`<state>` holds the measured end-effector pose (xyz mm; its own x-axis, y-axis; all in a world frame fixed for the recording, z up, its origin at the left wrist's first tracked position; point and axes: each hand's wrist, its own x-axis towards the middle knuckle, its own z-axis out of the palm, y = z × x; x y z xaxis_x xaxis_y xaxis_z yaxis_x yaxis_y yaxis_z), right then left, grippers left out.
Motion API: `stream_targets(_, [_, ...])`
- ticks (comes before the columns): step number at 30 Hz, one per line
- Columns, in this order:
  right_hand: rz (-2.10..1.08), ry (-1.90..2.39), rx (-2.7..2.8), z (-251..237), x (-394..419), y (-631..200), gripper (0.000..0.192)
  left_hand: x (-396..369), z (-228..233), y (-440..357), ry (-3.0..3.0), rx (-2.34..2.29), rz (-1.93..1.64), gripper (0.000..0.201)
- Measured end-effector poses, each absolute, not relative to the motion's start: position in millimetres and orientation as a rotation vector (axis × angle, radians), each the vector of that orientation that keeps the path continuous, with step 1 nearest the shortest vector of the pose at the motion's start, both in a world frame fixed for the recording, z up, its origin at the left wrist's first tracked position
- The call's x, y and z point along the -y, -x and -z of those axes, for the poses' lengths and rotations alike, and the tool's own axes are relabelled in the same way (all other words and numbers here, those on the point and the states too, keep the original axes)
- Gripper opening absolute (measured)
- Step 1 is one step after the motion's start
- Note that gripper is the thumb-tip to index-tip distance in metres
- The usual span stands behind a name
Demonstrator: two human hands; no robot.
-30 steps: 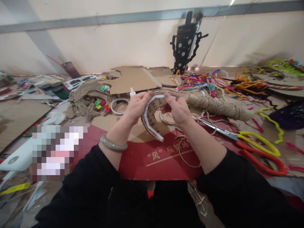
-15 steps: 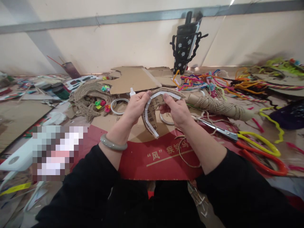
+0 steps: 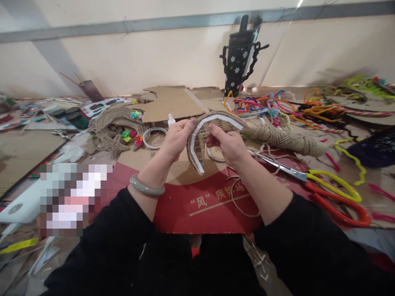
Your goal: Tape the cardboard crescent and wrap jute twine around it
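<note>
Cream walls and a grey rail back a cluttered craft surface (image 3: 145, 158) laid with brown and red cardboard. Above its middle, both hands hold up a curved cardboard arc edged with white tape (image 3: 202, 137), its outer rim apparently bound in jute cord. The left hand (image 3: 175, 137), with a pale green bangle on its wrist, pinches the arc's top-left bend, its fingers (image 3: 189, 124) closed on the edge. The right hand (image 3: 228, 144) grips the arc from the other side, thumb and forefinger closed on the inner taped rim near the crown. The arc's lower tip hangs just above the red cardboard sheet with white lettering (image 3: 203, 205).

By the look of it, the step in hand is pressing or smoothing the white tape along the curve; the next move would call for shifting the grip further along the arc while keeping the strip flat.

Just behind the hands lie two white tape rings (image 3: 153, 137), a small white glue bottle (image 3: 170, 120) and a coil of jute cord (image 3: 115, 123). To the right rest yellow-and-orange-handled scissors (image 3: 327, 187) and a cord-wrapped cardboard tube (image 3: 284, 137). Farther back stand a tangle of coloured pipe cleaners (image 3: 265, 106) and a black flowered bottle (image 3: 239, 61).
</note>
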<state>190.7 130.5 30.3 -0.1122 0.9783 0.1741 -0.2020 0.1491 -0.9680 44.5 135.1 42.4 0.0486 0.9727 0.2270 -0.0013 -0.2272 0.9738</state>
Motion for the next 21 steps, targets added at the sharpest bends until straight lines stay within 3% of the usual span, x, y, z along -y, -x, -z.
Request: stream_targets(21, [-1.169,0.9,1.087,-29.3,-135.4,-192.8,0.034,-134.3,-41.2,-45.1,-1.385,-1.005,-1.192,0.045])
